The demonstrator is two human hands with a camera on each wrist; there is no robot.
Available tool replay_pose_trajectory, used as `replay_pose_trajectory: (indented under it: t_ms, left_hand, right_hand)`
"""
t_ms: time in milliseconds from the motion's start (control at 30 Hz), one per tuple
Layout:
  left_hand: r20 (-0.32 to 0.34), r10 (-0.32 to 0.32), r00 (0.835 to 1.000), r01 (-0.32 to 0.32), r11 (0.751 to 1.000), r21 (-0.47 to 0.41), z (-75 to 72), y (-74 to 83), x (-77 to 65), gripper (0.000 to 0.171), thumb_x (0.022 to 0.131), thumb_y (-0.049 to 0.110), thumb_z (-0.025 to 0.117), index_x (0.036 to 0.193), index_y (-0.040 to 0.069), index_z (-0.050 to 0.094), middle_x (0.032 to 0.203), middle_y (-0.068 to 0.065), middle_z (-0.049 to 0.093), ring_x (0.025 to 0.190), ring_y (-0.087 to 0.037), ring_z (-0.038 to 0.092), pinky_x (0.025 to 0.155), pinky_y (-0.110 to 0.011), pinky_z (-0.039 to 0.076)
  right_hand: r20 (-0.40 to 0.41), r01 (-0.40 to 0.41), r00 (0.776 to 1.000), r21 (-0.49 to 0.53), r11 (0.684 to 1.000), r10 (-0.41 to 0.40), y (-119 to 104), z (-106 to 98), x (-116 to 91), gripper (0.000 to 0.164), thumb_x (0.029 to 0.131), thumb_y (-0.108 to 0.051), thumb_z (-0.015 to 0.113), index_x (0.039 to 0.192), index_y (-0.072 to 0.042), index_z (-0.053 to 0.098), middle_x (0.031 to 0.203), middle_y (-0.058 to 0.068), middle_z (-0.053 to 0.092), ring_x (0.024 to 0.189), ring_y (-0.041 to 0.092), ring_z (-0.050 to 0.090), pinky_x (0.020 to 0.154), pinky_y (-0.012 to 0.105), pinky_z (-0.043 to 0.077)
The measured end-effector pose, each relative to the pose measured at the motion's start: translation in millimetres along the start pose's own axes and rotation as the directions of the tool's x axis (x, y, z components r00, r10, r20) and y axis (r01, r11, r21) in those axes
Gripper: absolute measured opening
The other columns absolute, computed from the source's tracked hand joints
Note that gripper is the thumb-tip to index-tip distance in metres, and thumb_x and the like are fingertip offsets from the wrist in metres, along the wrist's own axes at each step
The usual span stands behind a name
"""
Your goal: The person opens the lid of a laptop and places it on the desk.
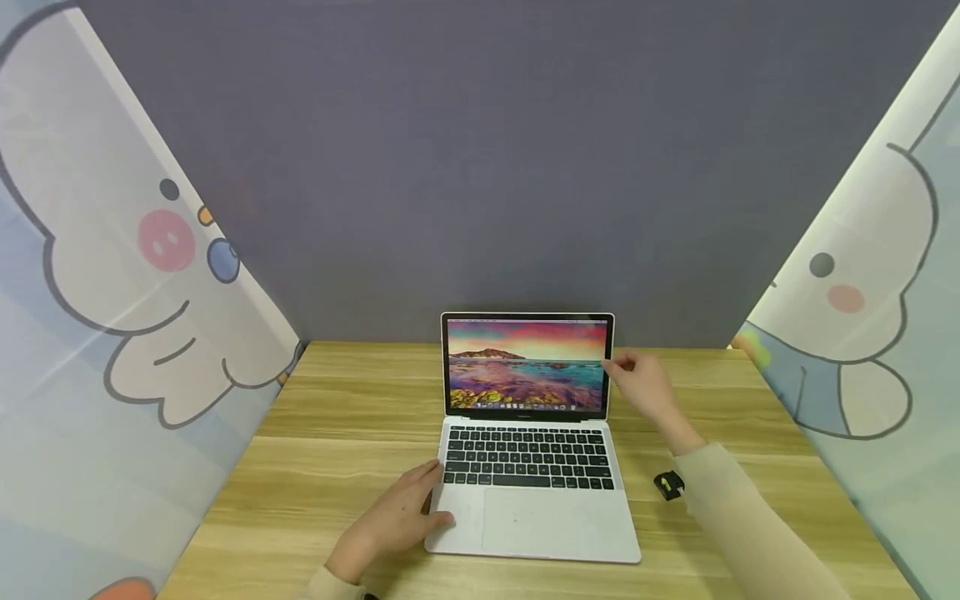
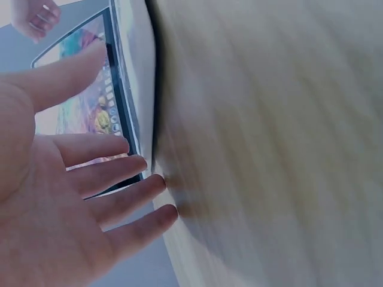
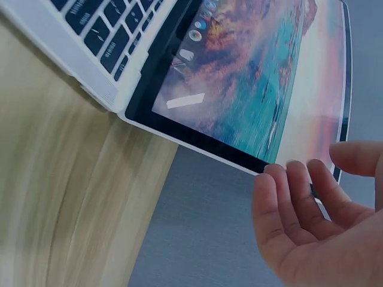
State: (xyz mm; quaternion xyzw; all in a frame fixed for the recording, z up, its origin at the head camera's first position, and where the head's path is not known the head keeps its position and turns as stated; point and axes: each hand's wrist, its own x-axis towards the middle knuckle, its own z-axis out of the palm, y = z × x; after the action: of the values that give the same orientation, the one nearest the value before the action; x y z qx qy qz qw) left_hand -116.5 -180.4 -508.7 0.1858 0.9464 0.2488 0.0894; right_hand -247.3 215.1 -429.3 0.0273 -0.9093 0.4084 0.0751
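An unfolded silver laptop sits on the wooden table, its lit screen showing a colourful seascape. At the base's left edge is my left hand, fingers spread, thumb over the front left corner; in the left wrist view the fingertips lie along that edge. Beside the right edge of the screen is my right hand. The right wrist view shows its fingers slightly bent and its thumb apart from them, overlapping the screen's border. Whether they touch the screen cannot be told.
A small black object with a yellow mark lies on the table right of the laptop, near my right sleeve. A grey panel rises behind the table. Cartoon-printed sheets stand along both sides.
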Motion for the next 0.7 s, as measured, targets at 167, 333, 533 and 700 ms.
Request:
replay_pose_trajectory:
  t_ms: [167, 333, 533, 700]
  left_hand:
    - [-0.122, 0.039, 0.992, -0.032, 0.998, 0.055, -1.0, 5.6, 8.5, 0.062, 0.095, 0.028, 0.072, 0.141, -0.008, 0.053, 0.145, -0.027, 0.051, 0.132, -0.045, 0.050, 0.106, -0.061, 0.043]
    - [-0.295, 0.098, 0.950, -0.038, 0.979, 0.201, -5.5, 9.5, 14.8, 0.051, 0.094, 0.026, 0.073, 0.134, -0.003, 0.062, 0.135, -0.022, 0.060, 0.123, -0.040, 0.058, 0.099, -0.057, 0.051]
    - [-0.446, 0.153, 0.882, -0.018, 0.956, 0.292, -14.5, 7.0, 16.4, 0.043, 0.093, 0.024, 0.075, 0.127, -0.001, 0.066, 0.129, -0.019, 0.065, 0.118, -0.038, 0.061, 0.097, -0.055, 0.053]
    - [-0.532, 0.226, 0.816, -0.028, 0.935, 0.354, -20.1, -0.7, 17.5, 0.043, 0.090, 0.021, 0.078, 0.125, -0.003, 0.067, 0.126, -0.020, 0.065, 0.115, -0.039, 0.062, 0.097, -0.056, 0.051]
  right_hand:
    - [0.025, 0.062, 0.998, -0.059, 0.996, -0.061, 6.0, 2.5, -16.6, 0.026, 0.102, -0.022, 0.061, 0.105, 0.002, 0.068, 0.091, 0.013, 0.069, 0.074, 0.022, 0.058, 0.064, 0.035, 0.048]
    - [0.045, 0.137, 0.990, -0.138, 0.981, -0.132, 10.6, 3.5, -37.8, 0.028, 0.102, -0.027, 0.062, 0.107, 0.000, 0.069, 0.098, 0.013, 0.070, 0.088, 0.029, 0.065, 0.074, 0.046, 0.055]
    - [0.016, 0.250, 0.967, -0.214, 0.944, -0.253, 19.7, 5.5, -63.1, 0.031, 0.099, -0.020, 0.066, 0.114, 0.007, 0.069, 0.113, 0.023, 0.070, 0.109, 0.046, 0.063, 0.093, 0.060, 0.050]
    - [-0.018, 0.318, 0.940, -0.318, 0.893, -0.341, 28.4, 4.9, -79.0, 0.032, 0.096, -0.019, 0.069, 0.116, 0.006, 0.069, 0.117, 0.028, 0.068, 0.112, 0.050, 0.060, 0.096, 0.065, 0.047]
